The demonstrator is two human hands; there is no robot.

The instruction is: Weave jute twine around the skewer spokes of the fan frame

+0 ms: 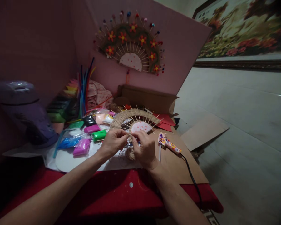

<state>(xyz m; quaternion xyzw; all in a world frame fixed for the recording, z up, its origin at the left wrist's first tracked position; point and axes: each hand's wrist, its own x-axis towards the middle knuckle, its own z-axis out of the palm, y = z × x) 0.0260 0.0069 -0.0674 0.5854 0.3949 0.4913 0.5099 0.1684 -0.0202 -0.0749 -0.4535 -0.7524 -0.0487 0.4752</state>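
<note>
Clock centred on the view. At 12, high up: a finished, flower-dotted fan (131, 61) mounted on a pink board (178, 47), round-tipped sticks fanning outward along its upper edge. At 2, on the wall: a framed picture (243, 31), red blooms low in the scene. At 9: a purple lidded container (25, 118), standing. Towards 10: an upright bunch of thin coloured rods (84, 90), crumpled patterned cloth (98, 93) just beside. Between 8 and 9: bright packets, including green (99, 135), magenta (81, 147), black (89, 120). At 6: red tablecloth (103, 190).
</note>
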